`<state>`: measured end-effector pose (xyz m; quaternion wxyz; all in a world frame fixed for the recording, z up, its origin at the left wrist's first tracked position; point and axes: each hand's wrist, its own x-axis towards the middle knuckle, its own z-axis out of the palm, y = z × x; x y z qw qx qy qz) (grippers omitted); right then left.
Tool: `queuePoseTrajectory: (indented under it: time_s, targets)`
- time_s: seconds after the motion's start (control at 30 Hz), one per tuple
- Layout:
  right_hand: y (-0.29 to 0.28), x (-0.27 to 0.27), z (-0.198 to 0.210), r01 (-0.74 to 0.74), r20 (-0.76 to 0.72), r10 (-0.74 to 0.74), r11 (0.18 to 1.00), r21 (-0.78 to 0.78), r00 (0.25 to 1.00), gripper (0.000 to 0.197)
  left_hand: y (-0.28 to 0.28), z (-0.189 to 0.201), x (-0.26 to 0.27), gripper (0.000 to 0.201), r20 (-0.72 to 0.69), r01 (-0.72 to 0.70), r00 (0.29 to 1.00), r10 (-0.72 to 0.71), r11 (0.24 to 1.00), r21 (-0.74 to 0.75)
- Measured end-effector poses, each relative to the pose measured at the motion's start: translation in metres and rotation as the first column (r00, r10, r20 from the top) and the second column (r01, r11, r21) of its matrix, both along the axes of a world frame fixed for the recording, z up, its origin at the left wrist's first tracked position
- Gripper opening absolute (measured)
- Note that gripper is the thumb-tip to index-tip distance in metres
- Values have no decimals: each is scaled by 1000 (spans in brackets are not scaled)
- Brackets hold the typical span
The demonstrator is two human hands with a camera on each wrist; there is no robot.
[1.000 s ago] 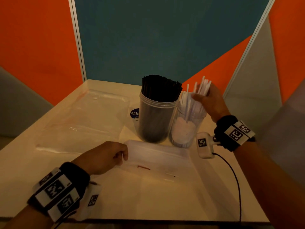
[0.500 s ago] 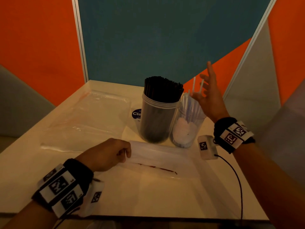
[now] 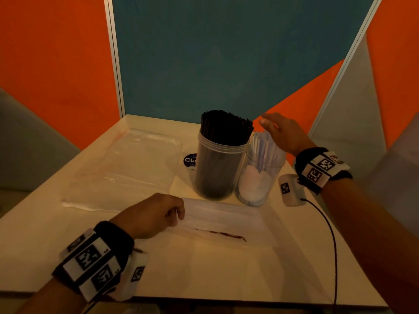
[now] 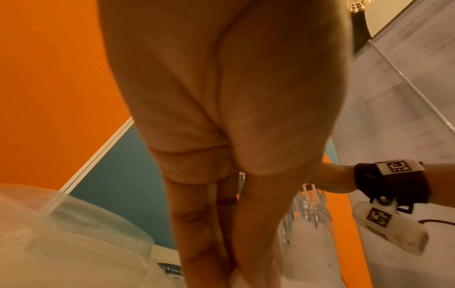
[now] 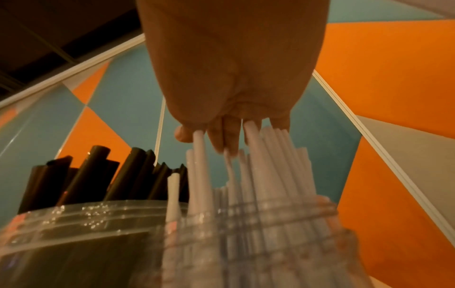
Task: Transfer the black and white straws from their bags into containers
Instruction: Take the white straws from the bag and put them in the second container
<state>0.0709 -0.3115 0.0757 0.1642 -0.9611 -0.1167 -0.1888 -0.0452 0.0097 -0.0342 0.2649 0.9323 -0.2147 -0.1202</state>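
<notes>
Two clear jars stand side by side at the middle of the table. The left jar (image 3: 218,168) is packed with black straws (image 3: 226,126). The right jar (image 3: 258,177) holds white straws (image 3: 264,148), also seen close up as white straws (image 5: 265,165). My right hand (image 3: 280,132) lies flat on top of the white straws with straight fingers pressing their ends. My left hand (image 3: 154,215) pinches the left edge of a flat clear bag (image 3: 222,219) lying in front of the jars. The left wrist view shows mostly the left hand (image 4: 234,136).
A second clear bag (image 3: 131,164) lies flat at the back left of the table (image 3: 204,273). A round blue sticker (image 3: 190,160) sits left of the black jar. A black cable (image 3: 332,241) runs from my right wrist to the table's front edge. Orange and teal panels stand close behind.
My right hand let go of the white straws into the jar, opened wide, then came down flat on their tops. The left hand kept its pinch on the bag.
</notes>
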Motion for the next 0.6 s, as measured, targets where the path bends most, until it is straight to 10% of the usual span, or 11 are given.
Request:
queuePoseTrajectory:
  time_s: [0.13,0.3,0.47,0.6]
  targets:
    - [-2,-10,1,13,-46,-15,999,-35,999,37,1,2,0,19,14,5,1000,-4,999,-35]
    - [26,-67,-12,-182,231,156,979,95,961,29,0,6,1,23,85,0,996,10,993,-119]
    - [88,-148,-57,-412,-299,380,909,-53,875,34,-7,10,-1,22,142,-1,989,30,981,-196]
    - [106,-149,-99,-357,-376,271,916,-182,886,39,-13,13,-9,25,191,17,981,34,966,-257]
